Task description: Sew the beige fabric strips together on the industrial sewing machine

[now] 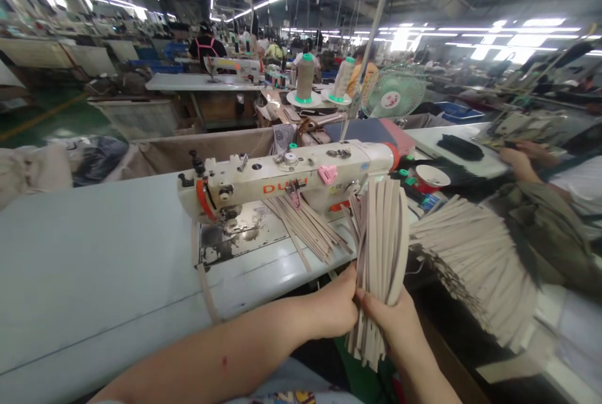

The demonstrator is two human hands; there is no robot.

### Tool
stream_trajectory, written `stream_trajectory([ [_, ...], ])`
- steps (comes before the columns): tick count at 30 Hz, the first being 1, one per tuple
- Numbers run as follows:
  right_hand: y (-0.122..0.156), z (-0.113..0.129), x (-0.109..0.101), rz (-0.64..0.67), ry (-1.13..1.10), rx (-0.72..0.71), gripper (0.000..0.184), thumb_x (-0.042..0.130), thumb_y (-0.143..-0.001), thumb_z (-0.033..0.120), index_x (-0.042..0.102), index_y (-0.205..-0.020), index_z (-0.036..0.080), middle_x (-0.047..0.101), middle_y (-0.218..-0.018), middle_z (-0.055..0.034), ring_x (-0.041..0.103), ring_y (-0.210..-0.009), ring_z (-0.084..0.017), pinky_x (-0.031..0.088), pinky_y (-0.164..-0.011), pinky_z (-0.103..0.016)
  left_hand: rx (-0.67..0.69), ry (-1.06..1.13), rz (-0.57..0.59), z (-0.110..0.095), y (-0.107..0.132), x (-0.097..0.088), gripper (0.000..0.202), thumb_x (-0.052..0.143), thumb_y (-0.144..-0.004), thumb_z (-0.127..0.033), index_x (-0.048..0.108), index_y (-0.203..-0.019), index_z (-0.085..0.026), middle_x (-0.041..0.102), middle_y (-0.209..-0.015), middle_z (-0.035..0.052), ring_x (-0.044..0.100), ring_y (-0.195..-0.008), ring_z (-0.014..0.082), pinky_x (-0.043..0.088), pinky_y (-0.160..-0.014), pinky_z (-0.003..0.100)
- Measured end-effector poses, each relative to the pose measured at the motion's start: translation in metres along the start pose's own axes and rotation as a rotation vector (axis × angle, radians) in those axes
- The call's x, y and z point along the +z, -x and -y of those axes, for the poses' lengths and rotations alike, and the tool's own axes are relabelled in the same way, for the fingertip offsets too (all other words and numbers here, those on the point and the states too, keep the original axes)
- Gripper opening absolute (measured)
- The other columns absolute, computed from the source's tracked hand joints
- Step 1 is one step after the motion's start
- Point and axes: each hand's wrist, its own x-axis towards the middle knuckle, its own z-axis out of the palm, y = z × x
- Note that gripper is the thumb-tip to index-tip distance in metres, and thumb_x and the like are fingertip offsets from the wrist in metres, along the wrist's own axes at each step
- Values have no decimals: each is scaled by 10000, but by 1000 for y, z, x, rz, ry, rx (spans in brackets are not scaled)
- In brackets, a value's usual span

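Note:
A bundle of beige fabric strips (382, 247) stands upright in front of me, held by both hands at its lower part. My left hand (335, 308) grips it from the left, and my right hand (394, 324) clasps it from the right. Behind the bundle sits a cream sewing machine (286, 181) with orange lettering on the pale table (94, 272). More beige strips (308, 225) lie on the machine bed under its arm. One long strip (203, 272) hangs off the table's front edge.
A large fanned stack of beige strips (475, 266) lies to the right. Two thread cones (305, 78) stand behind the machine, beside a green fan (394, 93). A co-worker's hand (515, 159) works at the right table. A fabric-lined bin (155, 156) stands behind my table.

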Motion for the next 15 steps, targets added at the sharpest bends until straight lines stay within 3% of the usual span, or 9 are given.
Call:
stream_trajectory([
  [6, 10, 2, -2, -35, 63, -16, 563, 889, -602, 458, 749, -1069, 179, 854, -992, -134, 791, -944, -401, 646, -848, -495, -119, 133, 69, -19, 8, 4, 1041, 682, -622, -130, 344, -1607, -125, 418, -1579, 217, 368, -1521, 440, 296, -1311, 570],
  [10, 13, 2, -9, 15, 78, -54, 622, 919, -571, 456, 751, -1096, 167, 861, -1001, -147, 800, -929, -401, 659, -825, -472, -120, 433, 82, -29, 12, 12, 945, 773, -673, -254, 405, -1540, -171, 473, -1544, 184, 404, -1517, 405, 303, -1301, 576],
  [15, 6, -22, -14, 17, 134, -175, 653, 843, -605, 612, 780, -1073, 161, 857, -1045, -194, 806, -919, -422, 676, -815, -492, -135, 757, 63, -27, 12, 22, 904, 891, -699, -362, 485, -1485, -178, 601, -1487, 156, 458, -1514, 370, 261, -1326, 558],
])
